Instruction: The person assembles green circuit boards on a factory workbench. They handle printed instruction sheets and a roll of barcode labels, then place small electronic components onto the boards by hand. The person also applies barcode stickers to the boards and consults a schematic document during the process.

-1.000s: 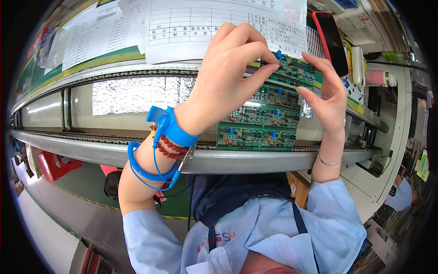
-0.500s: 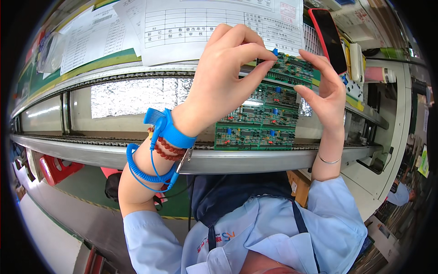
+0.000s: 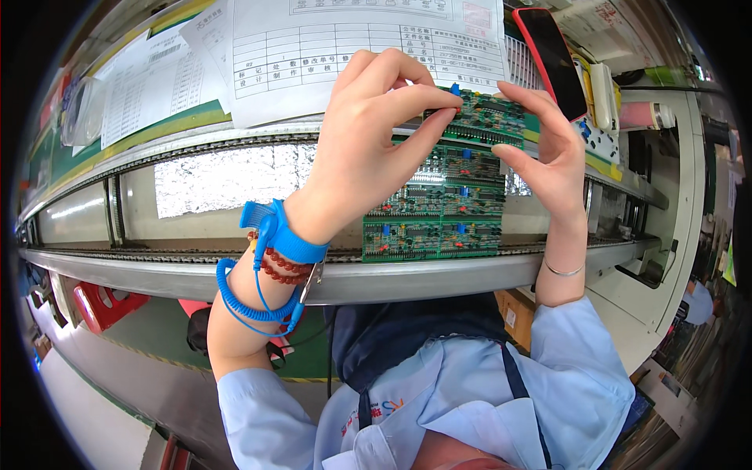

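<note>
My left hand (image 3: 372, 129), with a blue wrist strap (image 3: 294, 235) on its wrist, pinches a small red component (image 3: 457, 110) between thumb and forefinger. That pinch is at the left part of the far green circuit board (image 3: 489, 117), just below a blue component (image 3: 455, 90) on it. At the board's right end, my right hand (image 3: 552, 149) has its forefinger at the far edge and its thumb at the near edge, gripping it. Several joined circuit boards (image 3: 435, 235) with red and blue components lie nearer to me; my left hand partly hides them.
Two metal rails with chains run left to right, the near rail (image 3: 180, 270) in front of me. Silvery foil (image 3: 227, 180) lies between them. Beyond are printed sheets (image 3: 298, 55), a red-edged phone (image 3: 552, 63) and a pink cylinder (image 3: 642, 115) at the right.
My left fingertips have moved slightly nearer to me over the far board, and the red component now shows between them. My right hand keeps its place on the board. The view has shifted a little.
</note>
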A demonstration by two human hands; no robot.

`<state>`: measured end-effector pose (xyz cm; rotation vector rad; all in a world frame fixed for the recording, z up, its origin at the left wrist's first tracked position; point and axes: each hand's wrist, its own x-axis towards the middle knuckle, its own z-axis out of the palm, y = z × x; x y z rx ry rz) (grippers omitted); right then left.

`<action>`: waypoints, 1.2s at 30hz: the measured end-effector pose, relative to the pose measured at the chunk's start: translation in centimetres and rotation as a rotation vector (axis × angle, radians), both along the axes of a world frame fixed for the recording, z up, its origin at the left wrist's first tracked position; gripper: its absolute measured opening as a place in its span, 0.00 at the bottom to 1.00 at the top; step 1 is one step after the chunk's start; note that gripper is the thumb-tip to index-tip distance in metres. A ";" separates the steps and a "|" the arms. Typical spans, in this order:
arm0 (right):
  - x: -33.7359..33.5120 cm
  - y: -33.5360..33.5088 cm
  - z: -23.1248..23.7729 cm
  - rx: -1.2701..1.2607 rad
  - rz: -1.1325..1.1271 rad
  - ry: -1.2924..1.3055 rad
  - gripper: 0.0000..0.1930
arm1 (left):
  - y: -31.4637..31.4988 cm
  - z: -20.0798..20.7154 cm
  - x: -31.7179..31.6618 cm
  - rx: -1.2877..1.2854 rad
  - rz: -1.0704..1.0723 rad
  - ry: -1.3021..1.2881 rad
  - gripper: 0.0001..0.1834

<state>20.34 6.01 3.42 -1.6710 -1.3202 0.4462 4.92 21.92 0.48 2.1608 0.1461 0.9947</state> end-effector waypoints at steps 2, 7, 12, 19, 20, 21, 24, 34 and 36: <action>0.0 0.0 0.0 0.006 0.000 -0.009 0.28 | 0.0 0.2 -0.1 0.003 -0.008 0.008 0.13; 0.1 -0.2 -0.2 0.033 -0.026 0.054 0.32 | -0.1 0.9 -0.2 -0.032 -0.044 0.044 0.14; 0.2 -0.4 -0.3 0.044 -0.032 0.089 0.36 | 0.2 1.0 0.0 -0.174 -0.098 -0.063 0.17; 0.2 -0.5 -0.1 0.123 -0.037 0.085 0.35 | 0.7 0.3 0.0 -0.497 -0.146 0.064 0.11; 0.2 -0.6 0.0 0.116 -0.045 0.070 0.35 | 0.6 0.4 0.0 -0.512 -0.138 0.051 0.10; 0.2 -0.6 0.0 0.120 -0.046 0.071 0.35 | 0.6 0.4 0.0 -0.514 -0.139 0.058 0.10; 0.2 -0.6 0.0 0.127 -0.051 0.075 0.36 | 0.5 0.4 0.0 -0.543 -0.138 0.066 0.10; 0.2 -0.7 0.0 0.119 -0.065 0.062 0.36 | 0.8 0.7 -0.5 -0.538 -0.216 0.123 0.13; 0.2 -0.7 0.0 0.125 -0.061 0.061 0.36 | 0.8 0.7 -0.5 -0.541 -0.215 0.122 0.13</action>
